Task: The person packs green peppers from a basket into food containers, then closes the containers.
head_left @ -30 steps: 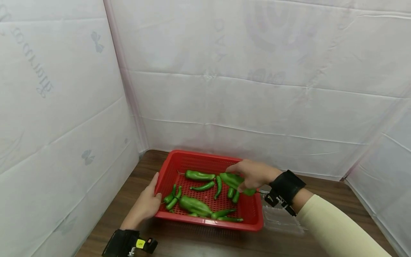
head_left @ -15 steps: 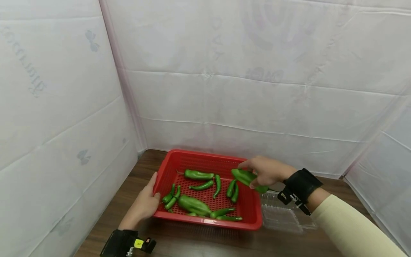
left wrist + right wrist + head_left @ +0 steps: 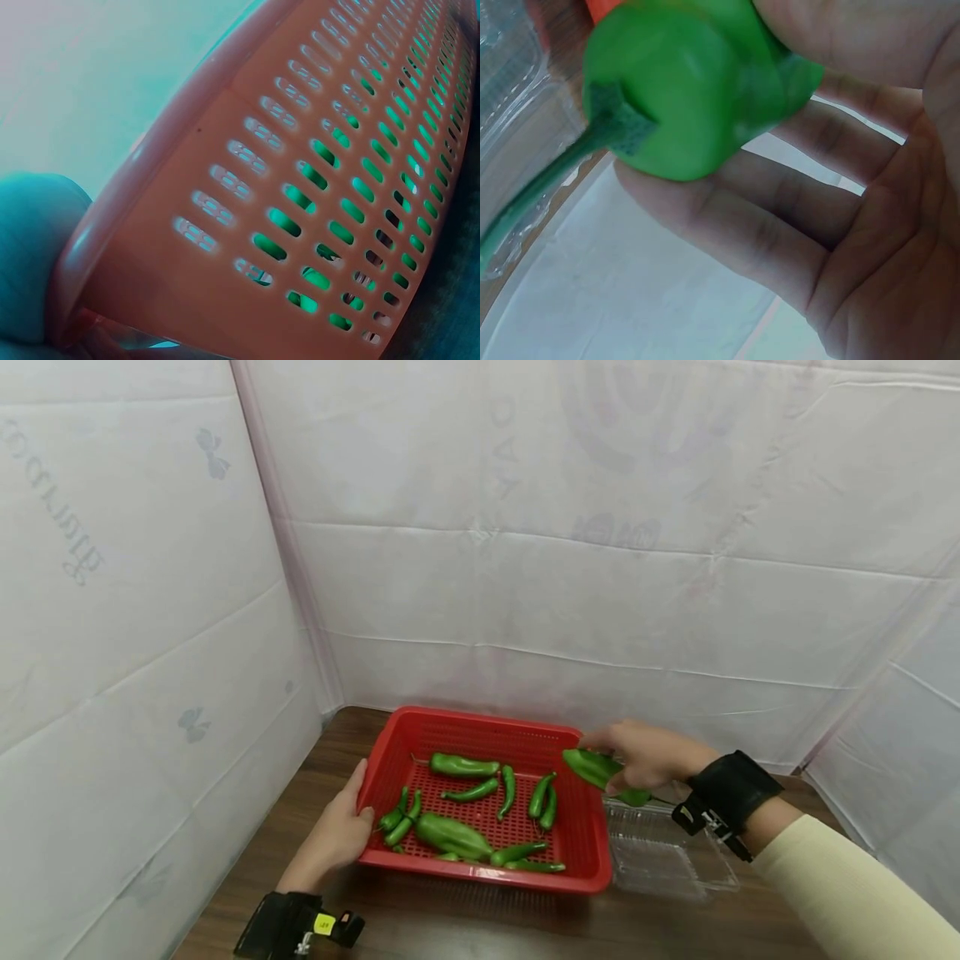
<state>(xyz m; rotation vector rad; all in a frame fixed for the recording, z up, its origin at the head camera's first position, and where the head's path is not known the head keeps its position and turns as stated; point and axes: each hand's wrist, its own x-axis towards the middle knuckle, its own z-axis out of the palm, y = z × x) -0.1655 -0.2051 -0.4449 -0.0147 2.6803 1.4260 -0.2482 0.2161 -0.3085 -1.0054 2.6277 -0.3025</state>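
A red perforated basket (image 3: 585,835) sits on the brown table and holds several green peppers (image 3: 450,835). My right hand (image 3: 645,756) grips a large green pepper (image 3: 596,768) above the basket's right rim, near a clear plastic container (image 3: 667,860). The right wrist view shows that pepper (image 3: 697,97) with its stem end toward the camera, fingers (image 3: 780,232) curled behind it. My left hand (image 3: 337,835) holds the basket's left rim, thumb over the edge. The left wrist view shows the basket wall (image 3: 225,285) close up, with a finger (image 3: 30,255) against it.
White sheeting (image 3: 525,568) walls in the table on the left, back and right. The clear plastic container lies open on the table just right of the basket. Bare brown tabletop (image 3: 465,918) shows in front of the basket.
My right hand has lifted the large pepper out of the basket and carried it rightward to the right rim. The left hand stays on the left rim.
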